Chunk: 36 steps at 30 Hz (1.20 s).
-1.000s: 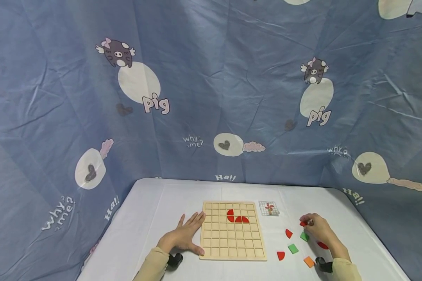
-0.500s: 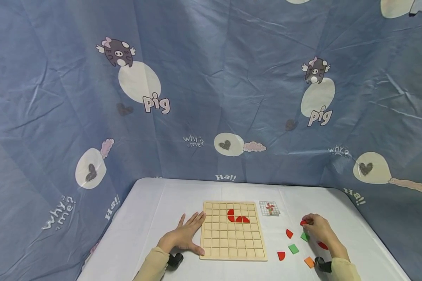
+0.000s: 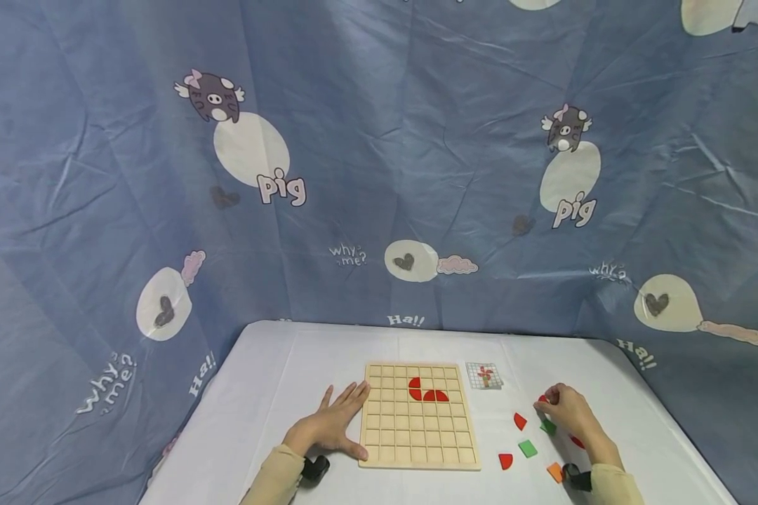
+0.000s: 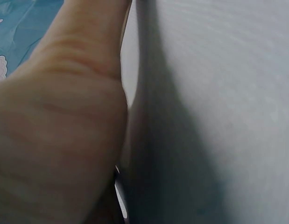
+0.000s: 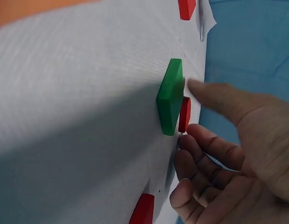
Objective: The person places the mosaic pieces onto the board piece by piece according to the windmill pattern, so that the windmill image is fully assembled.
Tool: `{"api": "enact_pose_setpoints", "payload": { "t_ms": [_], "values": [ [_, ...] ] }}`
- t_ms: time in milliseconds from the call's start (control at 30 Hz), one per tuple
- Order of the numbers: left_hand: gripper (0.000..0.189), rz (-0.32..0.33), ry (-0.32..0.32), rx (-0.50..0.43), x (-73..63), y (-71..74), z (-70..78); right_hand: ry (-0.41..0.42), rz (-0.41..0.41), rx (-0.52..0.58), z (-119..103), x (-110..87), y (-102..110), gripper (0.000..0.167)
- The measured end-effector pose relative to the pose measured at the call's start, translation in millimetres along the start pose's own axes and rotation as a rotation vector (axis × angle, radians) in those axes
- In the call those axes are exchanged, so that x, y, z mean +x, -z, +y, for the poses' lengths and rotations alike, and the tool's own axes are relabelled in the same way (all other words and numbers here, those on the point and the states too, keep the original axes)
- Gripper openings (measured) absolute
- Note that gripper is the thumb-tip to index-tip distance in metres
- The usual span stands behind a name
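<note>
Board [image 3: 419,422] is holding four red quarters [image 3: 415,395], loose pieces [image 3: 527,448] are remaining beside it, spread left hand [image 3: 331,424] is touching its edge, and right hand [image 3: 570,410], thumb and forefinger apart, is hovering at another red piece [image 5: 185,116].

Left hand [image 3: 330,424] lay against the left edge of the grid board [image 3: 410,440], thumb near the close corner. Right of those fingertips, toward the board's far side, four set pieces [image 3: 415,395] sat in cells. Past the board's right edge, left of and beyond the right hand [image 3: 570,411], lay the card [image 3: 483,376]. A rounded piece [image 5: 184,115] was between right thumb and fingers; first square [image 5: 171,97] just before them. Left of that hand: wedge [image 3: 519,421]. Closer in, still left: second square [image 3: 527,448], then corner piece [image 3: 505,461] near the board. Third square [image 3: 554,472]: beside the right wrist, left. Half-hidden piece [image 3: 577,442]: at that wrist.
</note>
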<state>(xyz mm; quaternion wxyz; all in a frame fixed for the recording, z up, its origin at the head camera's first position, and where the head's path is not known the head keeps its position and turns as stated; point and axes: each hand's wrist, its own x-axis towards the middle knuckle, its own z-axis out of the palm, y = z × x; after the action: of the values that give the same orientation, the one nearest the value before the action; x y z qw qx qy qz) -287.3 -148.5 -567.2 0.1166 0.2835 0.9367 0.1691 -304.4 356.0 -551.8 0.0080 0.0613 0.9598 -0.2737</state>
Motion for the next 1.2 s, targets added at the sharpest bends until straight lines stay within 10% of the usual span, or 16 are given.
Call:
{"api": "enact_pose_setpoints", "payload": {
  "t_ms": [1200],
  "values": [
    [0.130,-0.010,0.009,0.003,0.1,-0.6,-0.4,0.085,0.069,0.021,-26,-5.4,-11,0.024]
  ]
}}
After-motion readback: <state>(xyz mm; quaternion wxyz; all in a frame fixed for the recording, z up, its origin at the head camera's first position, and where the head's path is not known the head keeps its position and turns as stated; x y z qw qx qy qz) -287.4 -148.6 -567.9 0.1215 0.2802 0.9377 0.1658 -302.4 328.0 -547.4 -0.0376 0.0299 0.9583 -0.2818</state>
